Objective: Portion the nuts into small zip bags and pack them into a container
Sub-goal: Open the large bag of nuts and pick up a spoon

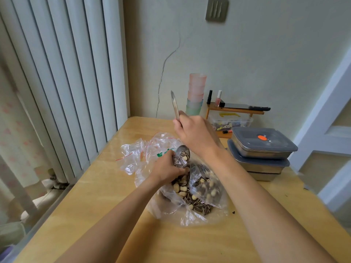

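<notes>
Forearms reached over the worktop [79,215] to a big bag of nuts [197,196].
The right hand [195,135] gripped a loaded spoon [182,158]; the left hand [167,168] pinched a small zip bag [152,149] beneath its bowl. Tipping slowly, mouth held wide, should avoid spills. Lidded containers [264,145] sat stacked to the right.

A glossy varnished wooden table [95,215] is reflecting window light. At its centre, thin, crinkled clear plastic bags [207,196] are glinting. A shiny metal spoon [182,154] is catching light. At two o'clock, brushed-metal containers [264,154] are sitting under smooth matt grey plastic lids [247,133].
</notes>
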`<state>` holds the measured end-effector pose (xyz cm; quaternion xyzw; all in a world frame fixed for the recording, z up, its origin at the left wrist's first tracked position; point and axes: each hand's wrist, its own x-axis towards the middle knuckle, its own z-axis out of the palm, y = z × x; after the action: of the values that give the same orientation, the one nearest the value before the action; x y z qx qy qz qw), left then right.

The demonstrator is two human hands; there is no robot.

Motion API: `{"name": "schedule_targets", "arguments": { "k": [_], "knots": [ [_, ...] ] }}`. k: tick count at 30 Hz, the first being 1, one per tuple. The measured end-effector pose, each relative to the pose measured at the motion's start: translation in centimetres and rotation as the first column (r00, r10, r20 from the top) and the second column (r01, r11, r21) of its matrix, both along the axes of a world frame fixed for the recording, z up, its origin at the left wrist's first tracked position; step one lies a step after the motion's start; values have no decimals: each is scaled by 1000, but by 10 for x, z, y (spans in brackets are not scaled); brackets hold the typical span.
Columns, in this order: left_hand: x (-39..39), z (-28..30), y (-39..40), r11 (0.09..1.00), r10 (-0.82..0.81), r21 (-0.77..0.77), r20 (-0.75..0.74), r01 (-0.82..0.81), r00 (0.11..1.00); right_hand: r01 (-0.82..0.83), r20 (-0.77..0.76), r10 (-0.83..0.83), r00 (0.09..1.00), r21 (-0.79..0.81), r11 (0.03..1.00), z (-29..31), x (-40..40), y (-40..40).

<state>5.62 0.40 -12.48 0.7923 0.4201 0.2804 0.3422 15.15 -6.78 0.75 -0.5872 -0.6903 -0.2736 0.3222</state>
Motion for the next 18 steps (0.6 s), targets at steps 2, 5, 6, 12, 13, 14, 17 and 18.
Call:
{"name": "schedule_targets", "arguments": {
  "k": [2, 5, 6, 12, 13, 14, 17, 18],
  "knots": [
    [-2, 1, -1, 1000, 2, -6, 67, -2, 998, -5, 24, 4, 1000, 47, 999, 5, -3, 0],
    [-6, 1, -2, 1000, 0, -30, 136, 5, 991, -1, 29, -1, 1000, 78, 997, 9, -4, -1],
    [-7, 0, -2, 999, -7, -36, 146, 13, 989, 10, 19, -12, 1000, 82, 997, 9, -4, 0],
    [-13, -3, -3, 994, -56, -81, 191, 72, 980, 47, -39, -44, 998, 83, 995, 7, -5, 1],
    [-13, -2, -4, 994, -57, -84, 196, 75, 979, 47, -38, -44, 998, 86, 995, 7, -5, 1],
    [-13, -1, -4, 993, -55, -88, 205, 75, 977, 46, -36, -43, 998, 87, 995, 8, -5, 0],
    [-14, -1, -3, 992, -51, -99, 224, 75, 973, 59, -44, -55, 998, 104, 993, 10, -6, -2],
    [-14, -1, -4, 992, -53, -98, 224, 77, 973, 67, -52, -61, 997, 109, 992, 11, -6, -2]
  ]
}}
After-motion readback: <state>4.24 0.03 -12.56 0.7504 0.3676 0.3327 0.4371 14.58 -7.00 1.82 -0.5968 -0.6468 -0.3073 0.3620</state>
